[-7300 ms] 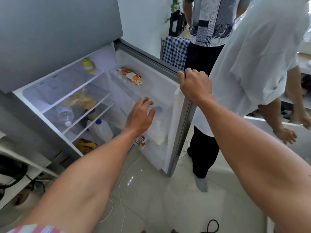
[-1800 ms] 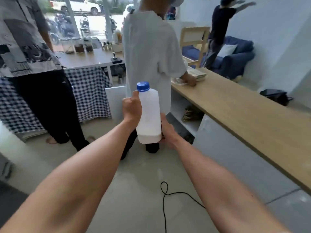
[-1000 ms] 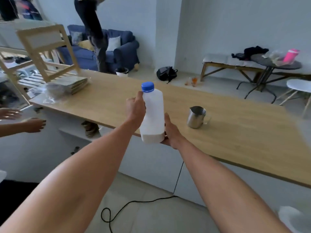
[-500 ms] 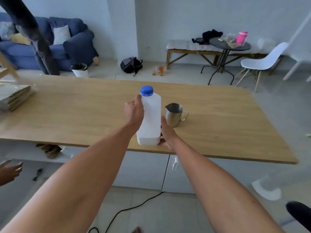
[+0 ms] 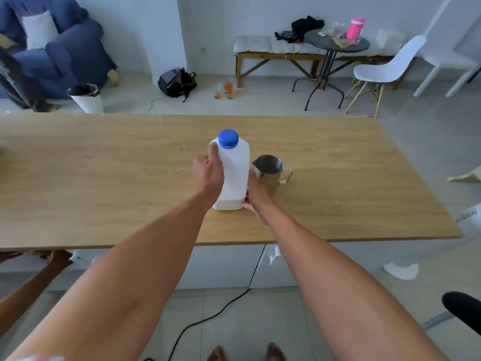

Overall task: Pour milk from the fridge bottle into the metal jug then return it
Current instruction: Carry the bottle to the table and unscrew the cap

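A white milk bottle (image 5: 234, 173) with a blue cap (image 5: 228, 138) stands upright over the wooden table (image 5: 104, 178), its base at or just above the tabletop. My left hand (image 5: 209, 171) grips its left side near the shoulder. My right hand (image 5: 253, 195) holds its lower right side and base. The metal jug (image 5: 269, 171) stands on the table just right of the bottle, handle pointing right, its inside looking empty. The cap is on the bottle.
Another person's arm (image 5: 28, 287) reaches in at the lower left below the table edge. A black cable (image 5: 208, 319) lies on the floor. Beyond the table are a blue sofa (image 5: 52, 48), a bench (image 5: 273, 50), a round table (image 5: 335, 45) and white chairs (image 5: 385, 69).
I turned away from the fridge with the bottle in both hands and came up to the table. The bottle has moved down and forward, next to the jug.
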